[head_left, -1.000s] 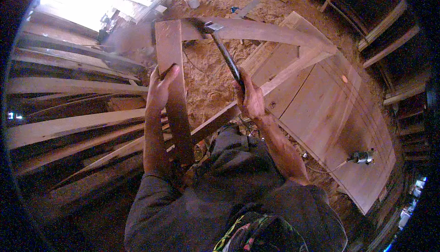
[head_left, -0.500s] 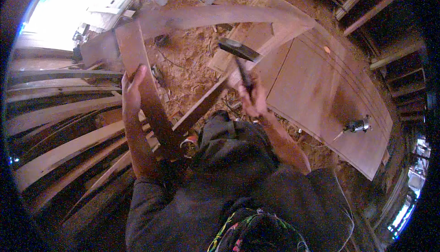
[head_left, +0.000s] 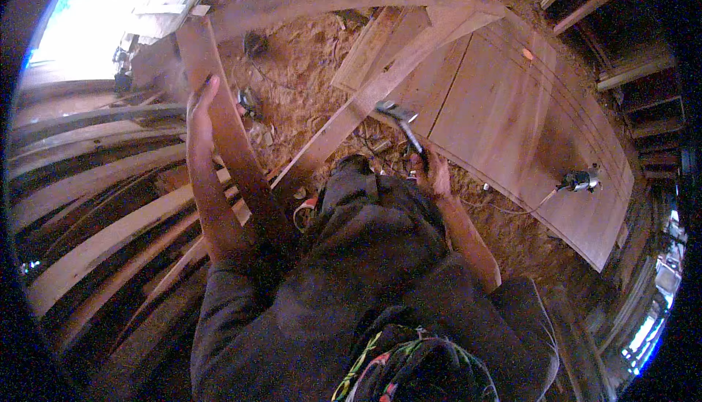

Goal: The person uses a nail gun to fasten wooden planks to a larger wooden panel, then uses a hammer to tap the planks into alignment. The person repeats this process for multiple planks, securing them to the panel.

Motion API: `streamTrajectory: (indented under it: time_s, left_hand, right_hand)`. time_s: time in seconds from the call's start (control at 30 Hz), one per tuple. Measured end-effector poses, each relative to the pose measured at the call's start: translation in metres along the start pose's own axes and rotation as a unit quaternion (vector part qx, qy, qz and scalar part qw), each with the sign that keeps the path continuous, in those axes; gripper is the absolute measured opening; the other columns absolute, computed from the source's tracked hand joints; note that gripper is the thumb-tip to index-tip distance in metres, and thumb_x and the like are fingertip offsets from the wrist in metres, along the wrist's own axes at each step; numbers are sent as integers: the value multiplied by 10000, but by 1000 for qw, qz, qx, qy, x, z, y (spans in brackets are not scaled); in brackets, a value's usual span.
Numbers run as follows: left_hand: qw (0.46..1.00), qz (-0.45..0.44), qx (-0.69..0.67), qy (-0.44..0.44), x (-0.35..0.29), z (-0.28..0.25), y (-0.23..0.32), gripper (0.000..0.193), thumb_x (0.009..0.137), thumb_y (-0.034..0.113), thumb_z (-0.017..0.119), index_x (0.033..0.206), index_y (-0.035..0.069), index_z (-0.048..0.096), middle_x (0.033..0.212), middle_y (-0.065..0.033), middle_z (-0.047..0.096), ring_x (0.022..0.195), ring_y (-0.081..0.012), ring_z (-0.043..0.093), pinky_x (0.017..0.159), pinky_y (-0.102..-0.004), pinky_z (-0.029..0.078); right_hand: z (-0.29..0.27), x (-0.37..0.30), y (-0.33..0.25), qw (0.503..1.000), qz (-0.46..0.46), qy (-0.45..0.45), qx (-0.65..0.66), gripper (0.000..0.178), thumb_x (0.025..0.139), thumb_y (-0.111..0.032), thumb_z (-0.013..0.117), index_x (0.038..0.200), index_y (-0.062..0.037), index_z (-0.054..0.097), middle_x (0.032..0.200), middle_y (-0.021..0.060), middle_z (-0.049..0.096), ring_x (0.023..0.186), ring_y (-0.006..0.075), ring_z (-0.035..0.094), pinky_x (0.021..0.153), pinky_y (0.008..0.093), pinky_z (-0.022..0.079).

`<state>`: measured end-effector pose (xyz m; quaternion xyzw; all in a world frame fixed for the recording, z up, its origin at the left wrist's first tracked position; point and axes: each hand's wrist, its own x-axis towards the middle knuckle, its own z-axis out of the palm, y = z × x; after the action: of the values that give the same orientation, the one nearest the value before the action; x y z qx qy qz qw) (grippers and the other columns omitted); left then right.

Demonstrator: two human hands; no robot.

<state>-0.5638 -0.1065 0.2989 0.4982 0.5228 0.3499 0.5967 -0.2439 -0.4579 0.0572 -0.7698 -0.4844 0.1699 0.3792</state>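
Hammer (head_left: 409, 131) in right hand (head_left: 436, 173), outstretched left hand (head_left: 200, 106) gripping board (head_left: 228, 123)

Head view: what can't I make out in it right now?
In the head view, these are lost:
- Left hand: most of its fingers, hidden by the hand itself and the board.
- Board: its near end, lost in shadow beside the dark clothing.
- Right hand: its exact finger placement on the hammer, dim and grainy.
- Power tool: its exact kind, too small and dark.
- Bright opening: what lies beyond, washed out by glare.
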Motion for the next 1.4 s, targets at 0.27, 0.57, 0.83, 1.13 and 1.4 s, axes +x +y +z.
streamTrajectory:
  time_s: [0.27, 0.57, 0.83, 1.13, 1.4]
  left_hand:
    - [999, 40, 3, 20, -16, -6, -23, 487, 946, 416, 726, 1169, 6, 588, 855, -113, 669, 714, -253, 709, 645, -394, 604]
    - [999, 10, -5, 38, -29, 15, -5, 475, 943, 477, 721, 1093, 42, 604, 809, -103, 676, 677, -253, 693, 628, -381, 585]
    - [998, -56, 15, 34, -16, -3, -18, 538, 925, 537, 718, 1085, 33, 620, 832, -114, 695, 699, -255, 704, 642, -368, 579]
    - [999, -51, 12, 14, -10, -17, -26, 526, 946, 512, 702, 1118, 26, 596, 846, -135, 689, 712, -266, 707, 644, -376, 584]
    - [1000, -12, -6, 10, -24, -3, -36, 463, 979, 427, 683, 1162, 15, 576, 878, -118, 668, 720, -254, 678, 678, -415, 580]
  right_hand:
    - [11, 28, -4, 992, 19, 119, 47, 311, 1052, -271, 577, 1279, -61, 553, 831, 120, 637, 698, 266, 614, 640, 431, 495]
    - [-41, 103, -18, 864, 257, 116, 418, 388, 1094, -453, 467, 1235, -99, 544, 743, -19, 502, 475, 97, 465, 418, 277, 413]
    - [-23, 102, 5, 966, 124, 208, 92, 444, 1074, -465, 508, 1265, -68, 564, 688, 17, 565, 533, 101, 552, 489, 293, 459]
    - [-20, 124, -21, 834, 263, 71, 480, 391, 1080, -466, 510, 1197, -101, 586, 661, -23, 509, 466, 87, 463, 440, 255, 388]
    - [-56, 235, 67, 943, 158, 286, 69, 411, 1083, -398, 476, 1246, -31, 565, 792, 159, 648, 661, 335, 646, 591, 463, 498]
